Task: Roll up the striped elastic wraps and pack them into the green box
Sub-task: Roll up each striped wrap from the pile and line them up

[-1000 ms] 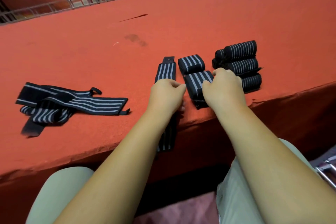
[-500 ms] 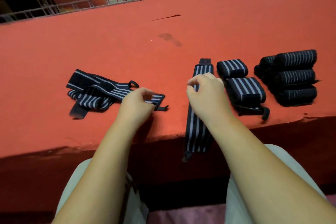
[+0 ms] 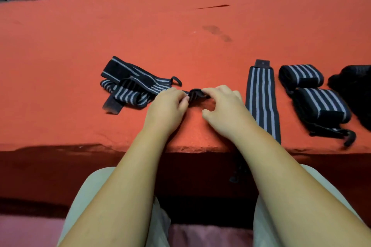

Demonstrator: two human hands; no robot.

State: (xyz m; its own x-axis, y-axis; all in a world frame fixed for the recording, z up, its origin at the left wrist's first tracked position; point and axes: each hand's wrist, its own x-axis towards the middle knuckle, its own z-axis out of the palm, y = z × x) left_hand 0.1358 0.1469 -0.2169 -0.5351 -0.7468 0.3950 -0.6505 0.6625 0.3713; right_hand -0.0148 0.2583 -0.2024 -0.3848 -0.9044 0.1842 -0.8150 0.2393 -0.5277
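The task is judged to be partly done. Two rolls [image 3: 301,75] [image 3: 323,106] lie finished on the tabletop [image 3: 80,46] to the right. A loose strap tail trails from under the nearer one toward the edge. A dark stack [image 3: 355,86] of what appear to be further rolls is cut off by the right border, so its count cannot be told.

Rolling is left for a flat wrap [image 3: 261,102], which is laid out straight just left of the rolls with its near part hanging over the tabletop edge. It is also left for a pile [image 3: 128,88] of tangled wraps left of centre. How many wraps the pile holds cannot be made out.

The step in hand is taken to be the start of the next roll. The black end [image 3: 197,94] of a wrap leading out of the pile is raised slightly off the tabletop between the two grips. It is pinched by the curled fingers of the left grip [image 3: 166,106]. The fingertips of the right grip [image 3: 222,104] are hooked over it, with the thumb held apart below.

No green box is seen anywhere, and no other container is in view. Nothing can therefore be shown as packed, and the whole packing stage is judged to remain.
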